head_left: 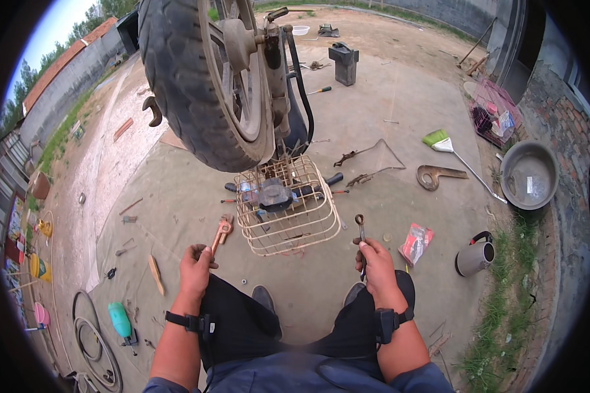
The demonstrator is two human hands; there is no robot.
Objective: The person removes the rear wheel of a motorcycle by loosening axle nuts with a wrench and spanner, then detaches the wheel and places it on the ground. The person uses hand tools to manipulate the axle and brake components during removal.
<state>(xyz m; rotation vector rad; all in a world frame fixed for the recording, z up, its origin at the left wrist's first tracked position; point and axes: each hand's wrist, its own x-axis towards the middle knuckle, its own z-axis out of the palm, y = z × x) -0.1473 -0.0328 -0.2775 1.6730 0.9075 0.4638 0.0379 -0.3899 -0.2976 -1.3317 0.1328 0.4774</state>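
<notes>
My left hand (197, 265) is closed round the handle of an orange pipe wrench (223, 228), its jaw pointing up and away from me. In my right hand (374, 259) is a dark metal wrench with a ring end (360, 221), held upright. Both hands hover above my knees, apart from each other. Ahead of me an upturned two-wheeler shows its large muddy tyre (177, 85) and wheel hub (238, 44). Below the wheel lies a cream wire basket (288, 239), between and beyond my hands. A dark part (275, 195) shows at the basket.
To the right lie a red-and-white packet (416, 243), a grey kettle (474, 257), a rusty hooked metal piece (442, 175), a green broom (437, 140) and a grey basin (530, 175). A green bottle (119, 319) and coiled hose (88, 337) lie left. A black container (343, 63) stands further off.
</notes>
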